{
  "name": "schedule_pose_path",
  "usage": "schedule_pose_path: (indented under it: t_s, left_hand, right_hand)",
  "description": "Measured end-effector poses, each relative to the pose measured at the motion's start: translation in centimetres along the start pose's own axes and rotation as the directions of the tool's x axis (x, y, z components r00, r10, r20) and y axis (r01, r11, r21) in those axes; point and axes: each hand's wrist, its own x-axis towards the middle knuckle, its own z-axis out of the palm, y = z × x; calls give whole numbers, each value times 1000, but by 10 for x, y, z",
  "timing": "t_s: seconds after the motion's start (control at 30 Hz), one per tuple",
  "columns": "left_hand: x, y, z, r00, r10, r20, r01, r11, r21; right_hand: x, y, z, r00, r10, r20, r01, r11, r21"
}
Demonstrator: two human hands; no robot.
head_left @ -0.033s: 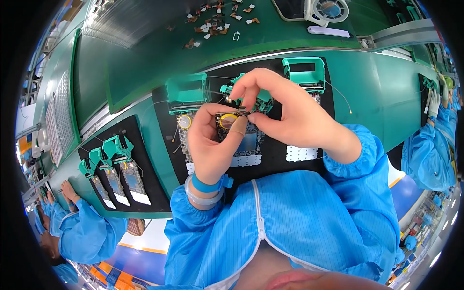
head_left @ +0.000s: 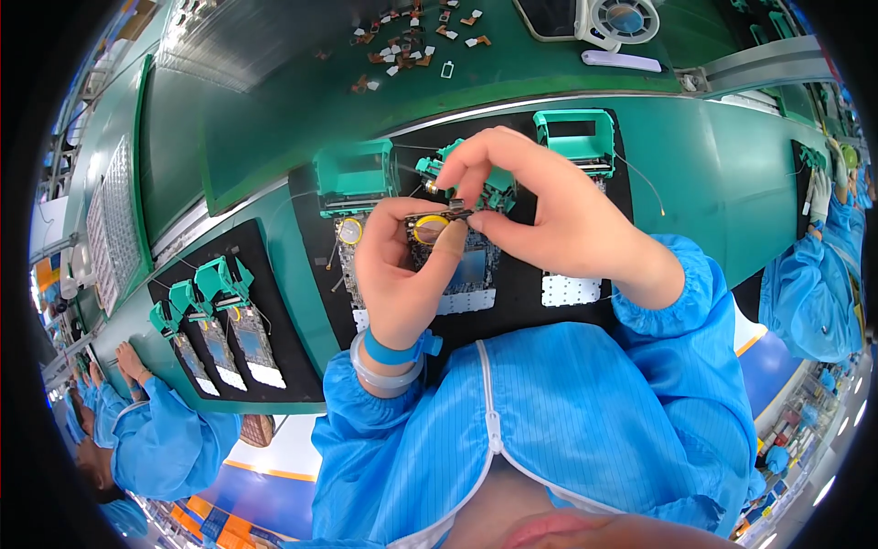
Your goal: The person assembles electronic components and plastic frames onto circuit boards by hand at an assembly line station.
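Over the middle of the black mat, my left hand (head_left: pixel 391 274) is closed on the upper edge of a circuit board (head_left: pixel 472 267), beside its round yellow-rimmed coin cell (head_left: pixel 428 230). My right hand (head_left: pixel 558 206) arches in from the right, thumb and fingertips pinching a small dark part at that same edge; its exact kind is hidden. Behind the fingers sits a green plastic frame (head_left: pixel 501 194), partly covered. To the left lies a second board with a coin cell (head_left: pixel 349 231) and a green frame (head_left: pixel 354 172). Another green frame (head_left: pixel 576 137) stands at the right.
Small brown-and-white flex pieces (head_left: pixel 402 46) are scattered on the far green surface, near a white fan (head_left: pixel 625 18) and a pale bar (head_left: pixel 624 60). Several boards with green frames (head_left: pixel 219 279) lie on the left mat (head_left: pixel 293 366). Co-workers in blue sit at both sides.
My left thumb and the board edge under it have shifted very slightly. Both hands otherwise keep their place and grip.
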Motion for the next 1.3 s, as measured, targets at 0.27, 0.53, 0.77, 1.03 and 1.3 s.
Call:
schedule_pose_path:
  t_s: [0.27,0.53,0.77,1.03,1.3]
  left_hand:
    - [7,-7,-7,954,-296,47,278,931,235]
    - [4,-6,-6,870,493,30,-415,697,585]
    - [0,-17,-2,918,396,4,-371,855,362]
    - [-17,-12,65,966,-110,235,-59,789,611]
    - [10,-25,96,945,-293,145,94,668,738]
  right_hand:
    - [14,10,-34,940,-234,-247,121,909,-399]
    - [65,61,-50,942,-247,-228,-41,588,-808]
    - [84,69,-54,937,-298,-183,-28,458,-889]
    - [1,35,-58,826,-451,-338,249,831,-498]
    - [-54,47,-62,832,-361,-421,168,887,-429]
